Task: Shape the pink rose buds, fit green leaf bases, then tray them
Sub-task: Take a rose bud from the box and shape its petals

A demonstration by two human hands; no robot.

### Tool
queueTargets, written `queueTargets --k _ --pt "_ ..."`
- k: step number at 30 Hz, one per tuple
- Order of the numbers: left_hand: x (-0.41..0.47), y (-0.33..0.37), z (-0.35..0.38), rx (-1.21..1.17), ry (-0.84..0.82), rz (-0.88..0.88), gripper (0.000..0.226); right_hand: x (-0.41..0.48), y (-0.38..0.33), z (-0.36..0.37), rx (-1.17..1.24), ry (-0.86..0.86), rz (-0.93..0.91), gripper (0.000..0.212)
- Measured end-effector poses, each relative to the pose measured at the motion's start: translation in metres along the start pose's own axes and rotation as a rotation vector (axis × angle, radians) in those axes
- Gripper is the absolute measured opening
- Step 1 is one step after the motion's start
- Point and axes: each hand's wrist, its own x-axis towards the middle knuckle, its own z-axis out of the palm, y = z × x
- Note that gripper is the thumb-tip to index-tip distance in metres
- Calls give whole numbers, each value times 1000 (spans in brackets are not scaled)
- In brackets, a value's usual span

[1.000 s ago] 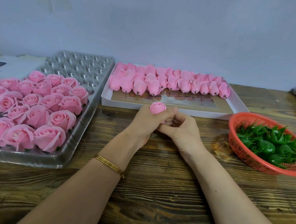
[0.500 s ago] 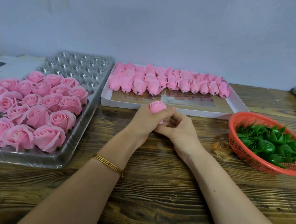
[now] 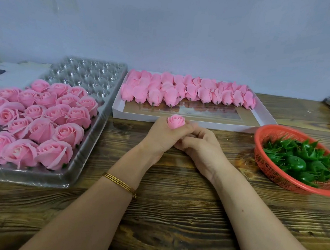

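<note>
Wrapping the rose bud (image 3: 176, 122) low at frame centre, the left grip (image 3: 162, 138) is holding it; the right grip (image 3: 200, 146) is curling beside, hold unclear. Petals are looking soft and crushable: take the base.

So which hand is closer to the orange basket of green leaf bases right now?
Right. The right hand sits left of the orange basket with bare table between; the left hand, gripping the rose bud, lies farther left, beyond the right hand.

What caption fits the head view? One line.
Left hand holds a pink rose bud, right hand at its base, between the tray of roses and the basket of leaf bases.
</note>
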Motion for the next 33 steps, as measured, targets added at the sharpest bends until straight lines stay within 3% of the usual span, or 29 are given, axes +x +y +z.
queueTargets --k 2,6,9,13,17,23,29,33 --pt "0 -1 -1 48 45 23 8 1 -1 -1 23 65 9 43" --pt "0 -2 -3 161 98 114 26 4 -6 -4 94 260 -26 8" --pt "-1 -2 -2 240 69 139 29 4 -7 -4 149 244 -36 26" --pt "0 -5 2 272 25 154 28 1 -7 2 146 200 -51 6" --pt "1 -9 2 329 21 172 40 1 -7 4 115 188 -40 11" --pt "-1 -8 1 353 3 204 22 1 -6 5 107 199 -25 10" --pt "-2 -7 2 410 59 205 32 2 -4 3 81 198 -33 20" --pt "-2 -7 2 423 51 201 29 1 -3 3 73 195 -38 12"
